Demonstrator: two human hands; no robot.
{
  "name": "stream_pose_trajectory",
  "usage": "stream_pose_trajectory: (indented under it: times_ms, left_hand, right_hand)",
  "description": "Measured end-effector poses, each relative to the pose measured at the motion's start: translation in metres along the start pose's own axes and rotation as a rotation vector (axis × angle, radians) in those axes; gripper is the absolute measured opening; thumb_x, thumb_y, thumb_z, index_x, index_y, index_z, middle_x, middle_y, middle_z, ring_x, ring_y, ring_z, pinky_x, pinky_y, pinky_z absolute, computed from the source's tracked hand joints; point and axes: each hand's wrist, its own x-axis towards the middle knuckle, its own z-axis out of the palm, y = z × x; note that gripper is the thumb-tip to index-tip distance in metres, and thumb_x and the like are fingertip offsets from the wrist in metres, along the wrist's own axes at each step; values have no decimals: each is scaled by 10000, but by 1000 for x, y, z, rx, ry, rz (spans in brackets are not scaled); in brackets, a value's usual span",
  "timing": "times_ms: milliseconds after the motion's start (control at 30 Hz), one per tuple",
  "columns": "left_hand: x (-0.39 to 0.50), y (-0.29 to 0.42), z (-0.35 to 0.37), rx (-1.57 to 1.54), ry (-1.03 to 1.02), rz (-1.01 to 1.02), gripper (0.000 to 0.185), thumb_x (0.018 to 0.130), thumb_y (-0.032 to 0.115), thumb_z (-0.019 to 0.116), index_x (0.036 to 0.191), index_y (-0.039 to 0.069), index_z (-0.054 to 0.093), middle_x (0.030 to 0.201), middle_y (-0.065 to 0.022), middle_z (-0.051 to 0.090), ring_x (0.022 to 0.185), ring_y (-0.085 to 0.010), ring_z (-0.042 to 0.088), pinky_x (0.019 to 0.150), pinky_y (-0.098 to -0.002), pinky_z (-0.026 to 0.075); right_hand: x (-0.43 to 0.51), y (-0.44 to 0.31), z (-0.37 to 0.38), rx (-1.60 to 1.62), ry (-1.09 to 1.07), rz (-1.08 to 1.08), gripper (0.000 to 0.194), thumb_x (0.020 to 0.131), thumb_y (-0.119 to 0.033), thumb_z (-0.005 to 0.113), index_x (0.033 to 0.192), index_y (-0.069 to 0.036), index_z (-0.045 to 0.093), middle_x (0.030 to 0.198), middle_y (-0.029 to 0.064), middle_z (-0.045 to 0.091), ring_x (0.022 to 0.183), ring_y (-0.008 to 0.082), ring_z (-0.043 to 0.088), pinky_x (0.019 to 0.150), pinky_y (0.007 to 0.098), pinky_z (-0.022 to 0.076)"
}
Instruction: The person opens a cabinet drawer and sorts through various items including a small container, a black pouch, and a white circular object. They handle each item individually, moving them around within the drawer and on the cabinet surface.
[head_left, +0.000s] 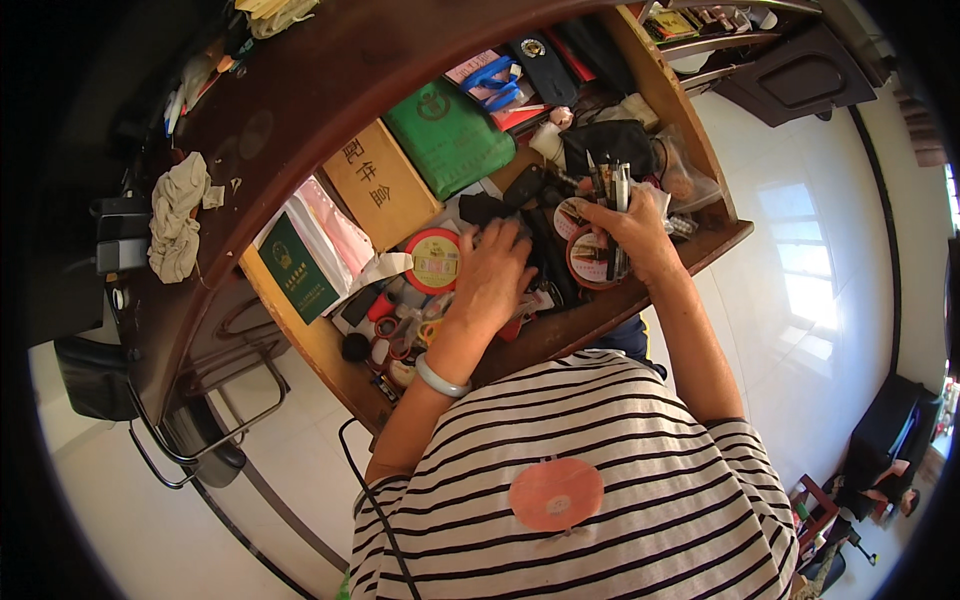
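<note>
A wooden drawer (705, 142) full of mixed items stands pulled out before me. Over its right part, my right hand (634, 229) is closed around a bundle of pens (619, 187). Two round labelled tins or rolls (592, 255) lie beside and under that hand. My left hand (495, 274), with a pale bangle (442, 376) on the wrist, reaches down among dark items; its fingertips are partly hidden, and a hold cannot be made out. Just left of it lies a round red-rimmed container (433, 260). A black pouch (607, 146) lies behind the pens.
The drawer also holds a cardboard box (382, 184), a green packet (450, 139), a dark green booklet (289, 270) and red-handled scissors (386, 328). A crumpled cloth (178, 217) lies on the dark desk (255, 135). An open cabinet door (802, 71) stands at upper right.
</note>
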Motion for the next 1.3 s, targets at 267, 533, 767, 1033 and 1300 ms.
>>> stream_pose_trajectory:
  times_ms: [267,533,767,1033,1300]
  left_hand:
    - [-10,-2,-2,18,-8,13,511,817,279,752,1248,46,611,1431,-161,477,1366,-377,386,1092,-519,295]
    - [-10,-26,-30,-135,74,-15,285,857,181,703,1095,29,669,1280,-148,603,1249,-344,519,1068,-516,322]
    - [-3,-27,-45,-286,400,-86,123,885,75,661,987,7,655,1013,-123,684,964,-326,638,889,-402,468]
    - [-6,-18,-29,-264,256,-85,306,877,85,683,1168,12,624,1190,-146,638,1092,-349,598,943,-431,459]
    - [-7,-20,-29,-257,167,-62,402,804,80,753,1181,27,625,1267,-137,582,1161,-341,563,965,-443,455]
  right_hand:
    - [-1,5,19,-124,-71,-23,294,827,-135,739,1049,22,629,720,17,610,579,88,541,513,256,435]
    - [5,24,65,-446,-97,-238,616,757,-190,746,1271,52,507,996,273,670,928,384,673,830,418,525]
    - [5,34,77,-518,-96,-296,735,751,-163,742,1365,56,402,1081,324,638,1042,460,621,904,454,499]
    - [-12,40,83,-611,-148,-371,756,772,-86,682,1421,87,335,1320,333,515,1212,467,516,1022,465,437]
    - [-50,28,66,-765,-150,-494,438,823,-68,637,1225,56,513,1184,214,570,1117,383,548,974,451,436]
